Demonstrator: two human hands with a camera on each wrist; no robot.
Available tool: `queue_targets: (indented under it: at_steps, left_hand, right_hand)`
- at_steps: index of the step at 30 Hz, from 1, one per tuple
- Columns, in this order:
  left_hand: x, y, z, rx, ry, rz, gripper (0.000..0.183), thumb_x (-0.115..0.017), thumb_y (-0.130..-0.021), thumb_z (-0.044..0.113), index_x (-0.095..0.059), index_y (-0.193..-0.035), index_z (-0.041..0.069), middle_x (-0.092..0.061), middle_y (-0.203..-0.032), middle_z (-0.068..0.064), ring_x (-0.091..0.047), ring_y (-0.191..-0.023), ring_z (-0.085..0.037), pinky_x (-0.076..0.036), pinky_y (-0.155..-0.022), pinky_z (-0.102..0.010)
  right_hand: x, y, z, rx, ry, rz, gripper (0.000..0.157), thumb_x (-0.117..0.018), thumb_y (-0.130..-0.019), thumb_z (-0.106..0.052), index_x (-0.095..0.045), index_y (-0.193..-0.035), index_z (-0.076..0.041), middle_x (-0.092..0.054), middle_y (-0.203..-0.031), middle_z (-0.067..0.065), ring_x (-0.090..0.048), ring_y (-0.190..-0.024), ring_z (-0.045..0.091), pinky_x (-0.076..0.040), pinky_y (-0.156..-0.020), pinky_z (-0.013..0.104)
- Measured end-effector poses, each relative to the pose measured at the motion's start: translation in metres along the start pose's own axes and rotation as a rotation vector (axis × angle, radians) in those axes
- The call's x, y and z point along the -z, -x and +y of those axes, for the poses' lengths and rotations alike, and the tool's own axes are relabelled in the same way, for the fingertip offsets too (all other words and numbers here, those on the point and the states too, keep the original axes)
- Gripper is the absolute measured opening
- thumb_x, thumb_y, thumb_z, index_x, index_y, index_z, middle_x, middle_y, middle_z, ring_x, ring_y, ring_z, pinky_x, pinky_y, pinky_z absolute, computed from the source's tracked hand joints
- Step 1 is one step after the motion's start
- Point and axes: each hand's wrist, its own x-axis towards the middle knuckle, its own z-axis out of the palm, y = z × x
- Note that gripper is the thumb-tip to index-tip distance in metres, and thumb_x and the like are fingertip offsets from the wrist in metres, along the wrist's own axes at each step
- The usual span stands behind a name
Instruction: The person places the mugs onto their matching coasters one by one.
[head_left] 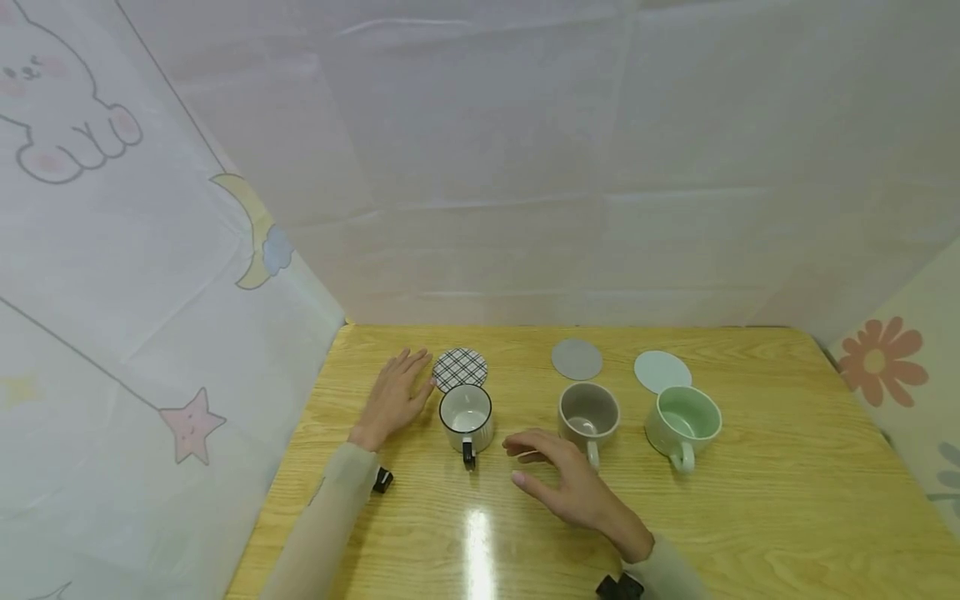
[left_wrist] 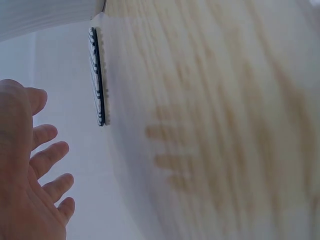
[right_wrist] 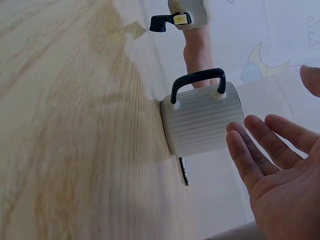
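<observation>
A white mug with a black rim and black handle stands upright between the hands, its handle turned toward me. Just behind it lies a round plaid coaster, its near edge overlapped by the mug in the head view. My left hand is left of both, fingers spread and holding nothing; its fingertips are close to the coaster's left edge. To the mug's right, my right hand hovers with loosely bent fingers and thumb apart, also holding nothing. The right wrist view shows the mug's ribbed side beyond those fingers.
Behind my right hand stands a taupe mug, and further right a pale green mug. A grey coaster and a pale blue-white coaster lie behind them. White printed sheets enclose the wooden table.
</observation>
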Motion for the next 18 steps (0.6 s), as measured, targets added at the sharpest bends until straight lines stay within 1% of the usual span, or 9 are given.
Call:
queue_targets:
  at_steps: [4, 9, 14, 18]
  left_hand:
    - [-0.001, 0.000, 0.002, -0.005, 0.014, -0.007, 0.054, -0.061, -0.109, 0.028, -0.052, -0.156, 0.003, -0.048, -0.165, -0.018, -0.036, -0.156, -0.049, -0.026, -0.129, -0.066]
    - [0.000, 0.000, 0.004, -0.003, 0.020, -0.015, 0.054, -0.061, -0.109, 0.028, -0.052, -0.156, 0.003, -0.049, -0.164, -0.019, -0.037, -0.155, -0.050, -0.027, -0.129, -0.066]
    - [0.001, -0.002, 0.003, -0.009, 0.020, -0.014, 0.054, -0.062, -0.109, 0.027, -0.053, -0.156, 0.003, -0.050, -0.163, -0.019, -0.038, -0.155, -0.050, -0.027, -0.128, -0.067]
    - [0.001, -0.005, 0.002, -0.017, 0.015, -0.046, 0.053, -0.061, -0.109, 0.028, -0.052, -0.156, 0.003, -0.048, -0.164, -0.018, -0.037, -0.155, -0.049, -0.027, -0.129, -0.067]
  right_hand:
    - [-0.004, 0.000, 0.003, -0.011, -0.046, 0.003, 0.038, -0.071, -0.103, -0.010, -0.064, -0.140, -0.005, -0.071, -0.132, 0.018, -0.073, -0.115, 0.034, -0.064, -0.097, 0.049]
    - [-0.009, -0.001, 0.004, 0.010, -0.089, -0.003, 0.037, -0.070, -0.102, -0.007, -0.065, -0.138, -0.001, -0.072, -0.132, 0.013, -0.073, -0.115, 0.033, -0.064, -0.097, 0.049]
    - [-0.014, -0.002, 0.004, 0.022, -0.117, -0.020, 0.036, -0.069, -0.103, -0.009, -0.065, -0.140, -0.007, -0.071, -0.132, 0.009, -0.072, -0.115, 0.036, -0.064, -0.097, 0.048]
    - [-0.017, -0.002, 0.005, 0.006, -0.137, -0.030, 0.037, -0.068, -0.104, -0.008, -0.065, -0.140, -0.012, -0.071, -0.133, 0.009, -0.072, -0.115, 0.037, -0.064, -0.097, 0.049]
